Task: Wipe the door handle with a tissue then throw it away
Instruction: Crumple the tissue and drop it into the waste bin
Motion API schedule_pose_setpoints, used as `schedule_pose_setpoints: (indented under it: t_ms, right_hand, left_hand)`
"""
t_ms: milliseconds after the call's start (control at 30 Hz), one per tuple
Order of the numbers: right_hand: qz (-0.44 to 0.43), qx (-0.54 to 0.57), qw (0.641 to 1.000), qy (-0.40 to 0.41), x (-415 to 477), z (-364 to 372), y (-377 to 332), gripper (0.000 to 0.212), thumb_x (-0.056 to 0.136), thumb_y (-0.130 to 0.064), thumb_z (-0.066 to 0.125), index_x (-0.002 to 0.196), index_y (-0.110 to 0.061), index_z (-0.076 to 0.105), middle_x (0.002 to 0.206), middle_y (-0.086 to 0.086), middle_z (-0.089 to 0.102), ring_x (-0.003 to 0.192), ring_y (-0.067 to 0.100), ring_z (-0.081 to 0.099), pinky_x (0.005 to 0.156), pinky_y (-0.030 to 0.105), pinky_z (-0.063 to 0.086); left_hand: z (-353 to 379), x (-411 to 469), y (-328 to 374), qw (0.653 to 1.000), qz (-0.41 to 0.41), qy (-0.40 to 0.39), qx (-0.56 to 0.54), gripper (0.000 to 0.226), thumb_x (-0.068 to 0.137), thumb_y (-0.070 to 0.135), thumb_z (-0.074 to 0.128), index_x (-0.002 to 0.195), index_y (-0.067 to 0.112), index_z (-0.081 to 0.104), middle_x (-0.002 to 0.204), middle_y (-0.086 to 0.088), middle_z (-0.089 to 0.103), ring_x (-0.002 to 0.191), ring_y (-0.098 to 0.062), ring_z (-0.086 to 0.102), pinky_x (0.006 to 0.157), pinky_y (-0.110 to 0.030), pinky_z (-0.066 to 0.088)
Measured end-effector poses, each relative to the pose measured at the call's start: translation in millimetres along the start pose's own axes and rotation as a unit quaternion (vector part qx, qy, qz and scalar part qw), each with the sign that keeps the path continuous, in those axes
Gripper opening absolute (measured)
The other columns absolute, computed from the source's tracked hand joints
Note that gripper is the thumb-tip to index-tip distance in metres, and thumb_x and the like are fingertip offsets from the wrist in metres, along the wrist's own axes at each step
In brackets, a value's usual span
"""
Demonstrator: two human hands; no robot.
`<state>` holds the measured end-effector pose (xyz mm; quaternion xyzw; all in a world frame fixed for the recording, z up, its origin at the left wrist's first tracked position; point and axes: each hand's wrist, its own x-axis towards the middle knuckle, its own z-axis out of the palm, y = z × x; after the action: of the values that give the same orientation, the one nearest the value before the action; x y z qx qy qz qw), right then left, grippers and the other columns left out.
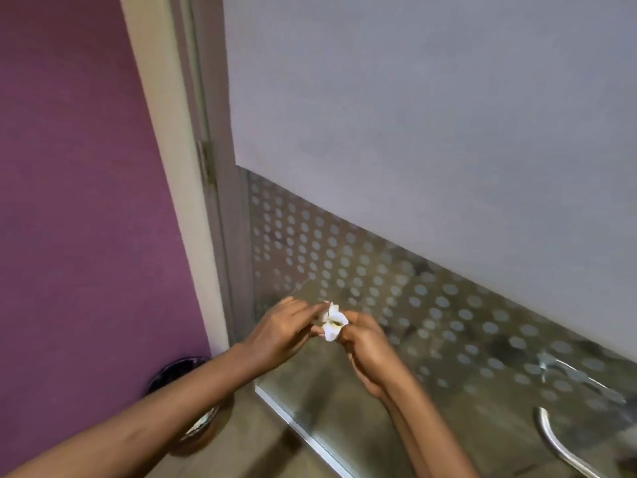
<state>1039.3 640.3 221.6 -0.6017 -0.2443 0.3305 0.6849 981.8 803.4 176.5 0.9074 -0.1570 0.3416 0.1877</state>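
A small crumpled white tissue [332,321] with a dark smudge sits between my two hands in front of the glass door [413,132]. My left hand [282,331] pinches its left side and my right hand [367,350] grips it from the right. The curved metal door handle [560,446] is at the lower right, well apart from both hands. A round bin [186,370] with a dark liner stands on the floor below my left forearm, partly hidden by it.
A purple wall [76,201] fills the left side, edged by a cream door frame [172,167] with a hinge [205,160]. The door's lower glass carries a frosted dot pattern [344,263]. Brown floor [262,443] lies beneath.
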Motion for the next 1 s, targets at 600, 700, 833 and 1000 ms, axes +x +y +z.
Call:
schedule_pose_setpoints:
  t_ms: [600, 700, 833, 1000]
  right_hand:
    - [0.029, -0.276, 0.959, -0.062, 223.8, 304.9, 189.8, 0.011, 0.058, -0.030, 0.084, 0.064, -0.036, 0.076, 0.069, -0.012, 0.071, 0.057, 0.000, 0.055, 0.055, 0.026, 0.048]
    - [0.015, -0.318, 0.945, -0.073, 246.7, 327.2, 238.7, 0.013, 0.070, -0.031, 0.080, 0.072, -0.018, 0.079, 0.073, 0.001, 0.075, 0.064, 0.011, 0.066, 0.063, 0.022, 0.052]
    - [0.075, -0.412, 0.905, -0.082, 268.6, 346.2, 293.4, 0.012, 0.082, -0.014, 0.069, 0.085, -0.006, 0.077, 0.091, 0.013, 0.076, 0.065, 0.012, 0.063, 0.064, 0.013, 0.045]
    - [0.103, -0.462, 0.879, -0.055, 286.9, 349.7, 343.0, 0.012, 0.079, -0.008, 0.066, 0.077, -0.010, 0.077, 0.082, 0.014, 0.076, 0.056, -0.001, 0.058, 0.048, 0.004, 0.034]
  left_hand:
    - [-166.3, -273.8, -228.4, 0.942, -0.300, -0.058, 0.139, 0.009, 0.078, 0.014, 0.070, 0.074, 0.007, 0.071, 0.069, -0.010, 0.068, 0.060, -0.027, 0.064, 0.057, -0.029, 0.051]
    - [-158.4, -306.1, -256.3, 0.934, -0.303, -0.112, 0.151, 0.013, 0.078, 0.013, 0.065, 0.066, 0.009, 0.066, 0.063, -0.010, 0.065, 0.057, -0.027, 0.061, 0.050, -0.028, 0.047]
    - [-140.3, -344.4, -275.8, 0.914, -0.332, -0.183, 0.142, 0.020, 0.059, -0.003, 0.084, 0.071, 0.004, 0.070, 0.066, -0.013, 0.068, 0.057, -0.028, 0.066, 0.049, -0.031, 0.054]
    - [-120.3, -376.4, -296.6, 0.911, -0.335, -0.185, 0.152, 0.027, 0.048, -0.006, 0.088, 0.062, 0.004, 0.068, 0.060, -0.011, 0.066, 0.050, -0.025, 0.064, 0.042, -0.024, 0.049]
